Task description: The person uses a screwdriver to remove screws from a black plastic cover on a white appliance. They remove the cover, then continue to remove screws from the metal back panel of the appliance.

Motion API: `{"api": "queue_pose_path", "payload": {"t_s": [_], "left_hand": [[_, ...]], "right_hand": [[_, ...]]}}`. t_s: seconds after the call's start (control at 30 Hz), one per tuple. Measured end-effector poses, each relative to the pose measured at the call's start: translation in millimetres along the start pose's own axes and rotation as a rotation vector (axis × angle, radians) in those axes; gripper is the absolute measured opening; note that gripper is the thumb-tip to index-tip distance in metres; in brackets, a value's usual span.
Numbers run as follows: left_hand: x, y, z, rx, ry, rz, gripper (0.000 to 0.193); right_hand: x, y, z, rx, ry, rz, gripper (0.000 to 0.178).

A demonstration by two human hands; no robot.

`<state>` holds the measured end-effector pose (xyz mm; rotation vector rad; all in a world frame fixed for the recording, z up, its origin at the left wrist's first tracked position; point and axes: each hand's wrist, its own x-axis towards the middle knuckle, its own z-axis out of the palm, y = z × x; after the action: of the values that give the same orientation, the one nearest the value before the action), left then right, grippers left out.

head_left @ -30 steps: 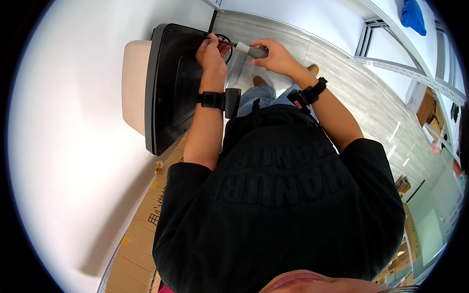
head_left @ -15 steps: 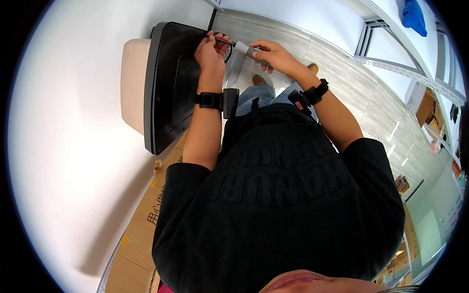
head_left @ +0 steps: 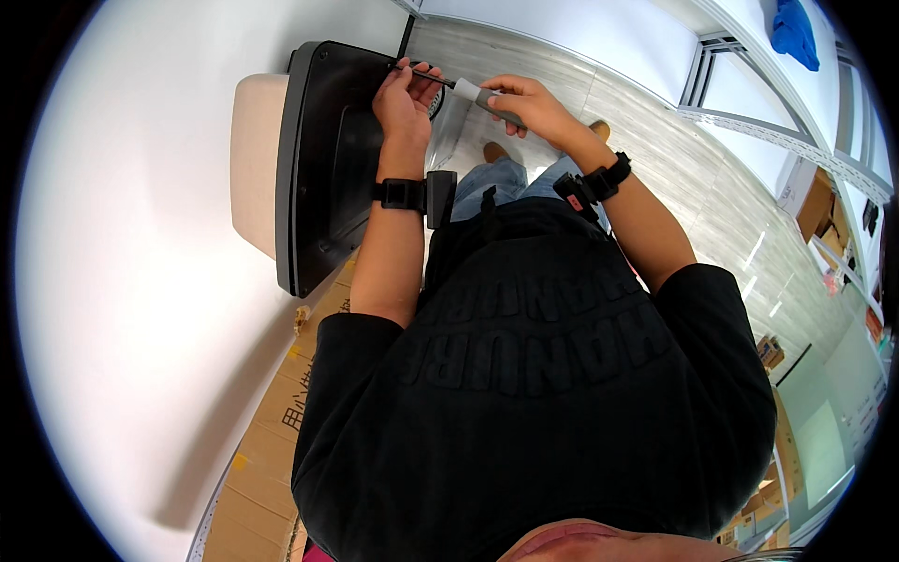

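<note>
My right hand [head_left: 523, 101] is closed around the grey handle of a screwdriver [head_left: 485, 100]. Its thin dark shaft runs leftward to the upper corner of a black plastic shell [head_left: 342, 122], which is backed by a beige pad [head_left: 259, 164]. At that corner my left hand [head_left: 405, 105] has its thumb and fingers closed about the shaft near the tip. Whether a screw sits under the tip is hidden by those fingers. The shell stands on its side, with small dark holes along its rim.
Left of the shell lies a broad white surface [head_left: 122, 262]. A round dark part with a perforated face [head_left: 436, 98] sits behind my left fingers. A cardboard box [head_left: 257, 468] lies below left. Metal-framed shelving [head_left: 749, 103] holding a blue item [head_left: 793, 36] is on the right.
The screwdriver handle and my right hand have shifted slightly right, and the grip on the handle has turned a little. My left hand and the shell stay almost in place.
</note>
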<state>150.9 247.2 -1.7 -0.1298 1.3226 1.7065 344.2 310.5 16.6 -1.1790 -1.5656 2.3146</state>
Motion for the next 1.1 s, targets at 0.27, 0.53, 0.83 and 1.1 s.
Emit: {"api": "queue_pose_path", "payload": {"t_s": [0.27,0.53,0.83,1.1], "left_hand": [[1,-1,-3,-0.049,-0.022,-0.02,0.026],[-2,-3,0,-0.072,-0.016,-0.044,0.039],[-9,-13,20,0.015,-0.08,-0.004,0.029],[-11,-19,86,0.013,-0.256,-0.036,0.021]], "right_hand": [[-4,0,-4,0.016,-0.002,0.007,0.035],[-16,-3,-11,0.0,0.008,0.027,0.034],[-30,-5,-31,0.028,0.053,0.047,0.037],[-71,-16,-74,0.174,0.174,0.032,0.038]]}}
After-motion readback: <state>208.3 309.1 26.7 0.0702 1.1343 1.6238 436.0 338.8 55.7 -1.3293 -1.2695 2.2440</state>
